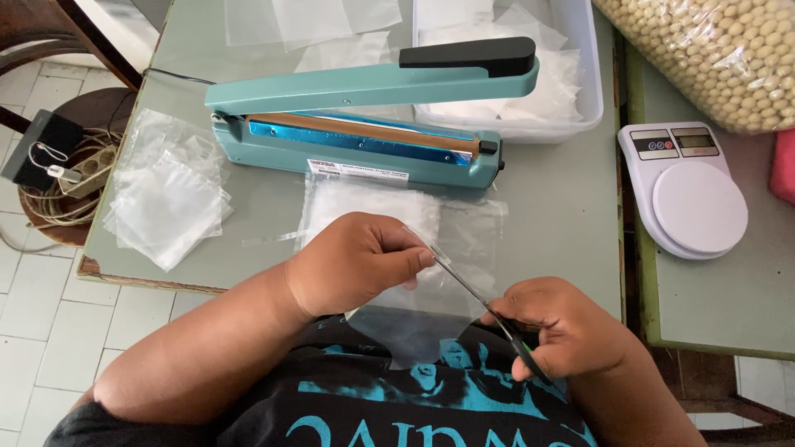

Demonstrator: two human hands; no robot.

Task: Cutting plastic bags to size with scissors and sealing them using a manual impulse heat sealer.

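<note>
Grey-green surface (546, 232) w/ teal heat sealer (364, 124) behind. Left hand (356, 261) pinches clear plastic bag (422, 319) at its top edge, held over the lap; right hand (563, 327) closed on scissors (476, 294), blades at the film. Bag looks light, floppy, slippery; best gripped near the cut.

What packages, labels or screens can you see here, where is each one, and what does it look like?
Sealer label: white strip with a red patch, on the teal sealer's base.
Scale screens: two small grey displays, top of the white scale, right.
Bean bag: clear bag of pale beans, top right.
Clear bag: held in the left hand.
</note>
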